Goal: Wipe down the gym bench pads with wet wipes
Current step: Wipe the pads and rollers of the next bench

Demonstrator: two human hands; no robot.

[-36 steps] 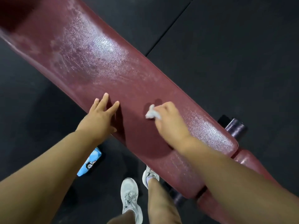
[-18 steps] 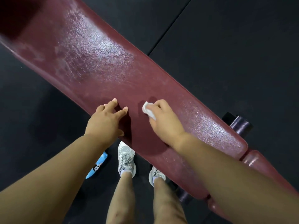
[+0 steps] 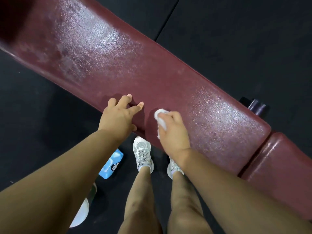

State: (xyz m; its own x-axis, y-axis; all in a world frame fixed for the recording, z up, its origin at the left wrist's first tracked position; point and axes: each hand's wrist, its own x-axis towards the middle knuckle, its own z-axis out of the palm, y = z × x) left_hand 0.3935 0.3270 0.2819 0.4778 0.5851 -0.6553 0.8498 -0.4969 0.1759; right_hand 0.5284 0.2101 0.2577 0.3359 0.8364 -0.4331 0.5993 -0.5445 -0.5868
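A long maroon bench pad (image 3: 128, 65) runs from the upper left to the lower right, glistening wet in patches. A second, shorter maroon pad (image 3: 283, 166) adjoins it at the lower right. My right hand (image 3: 173, 132) grips a crumpled white wet wipe (image 3: 160, 119) and presses it onto the long pad near its near edge. My left hand (image 3: 119, 115) rests on the pad's near edge just left of the wipe, its fingers spread and bent, holding nothing.
A blue wet-wipe pack (image 3: 111, 164) lies on the black rubber floor (image 3: 244, 39) under my left forearm. My feet in white sneakers (image 3: 143, 152) stand close against the bench. A dark metal frame end (image 3: 256, 106) sticks out beyond the pad. A white object (image 3: 81, 213) lies at the lower left.
My right hand has drawn the wipe back across the pad toward the near edge. My left hand has shifted slightly along the pad, fingers now more bent. My feet have stepped closer.
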